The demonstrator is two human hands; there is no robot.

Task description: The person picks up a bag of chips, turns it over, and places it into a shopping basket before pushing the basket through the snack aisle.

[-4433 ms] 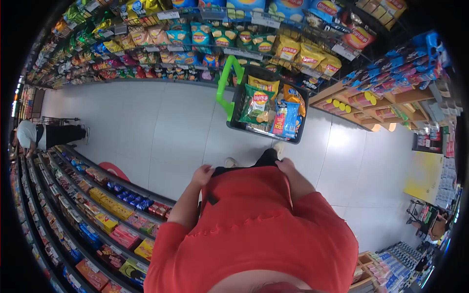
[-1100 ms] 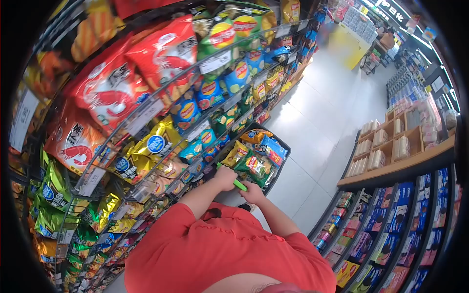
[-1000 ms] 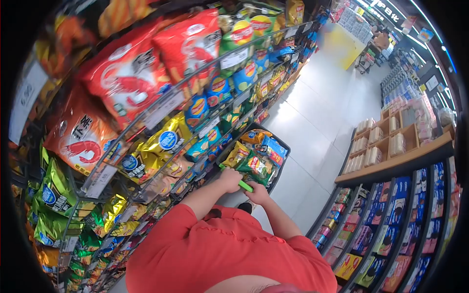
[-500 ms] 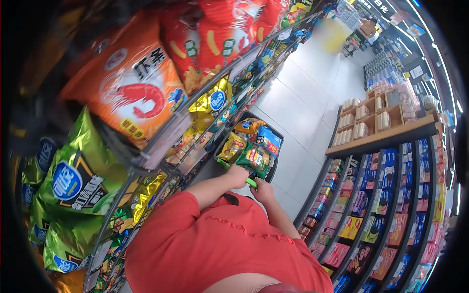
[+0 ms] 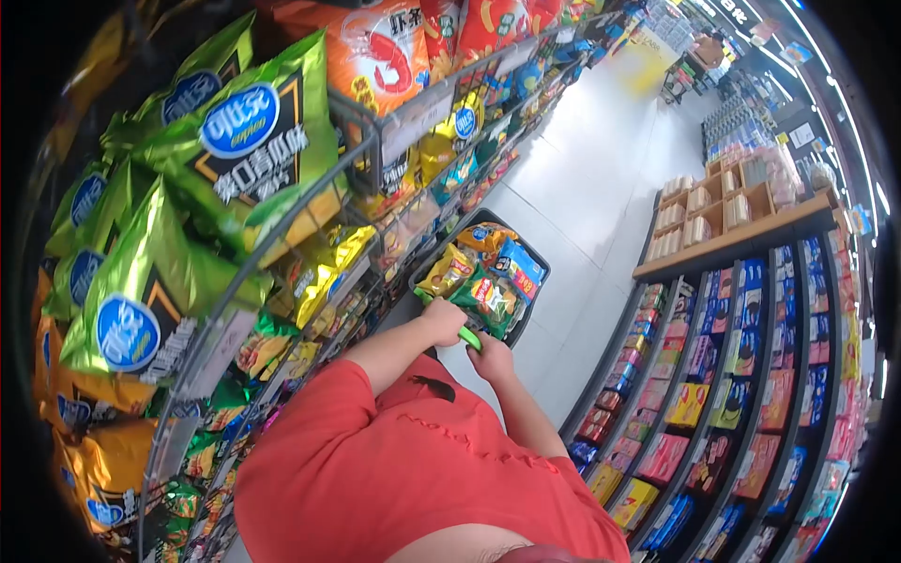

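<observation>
Plainly, in the head view, the dark shopping basket (image 5: pixel 531 308) is just beside the wire snack rack (image 5: pixel 396 133) on its left edge, while pale floor tiles (image 5: pixel 574 192) run along its right side and on up the aisle, giving room between it and the tilted shelves of boxed snacks (image 5: pixel 690 403). The person's left hand (image 5: pixel 443 322) and right hand (image 5: pixel 491 358) are at one green handle (image 5: pixel 469 336); each grip is curled round the bar, the left farther forward, with green showing between them. Inside the basket four packs can be counted: one yellow chip bag (image 5: pixel 446 272), one green chip bag (image 5: pixel 495 298), one orange bag (image 5: pixel 485 236) and one blue packet (image 5: pixel 518 269). Whatever lies beneath them is hidden. One wooden rack (image 5: pixel 737 230) stands beyond the boxed snacks.
</observation>
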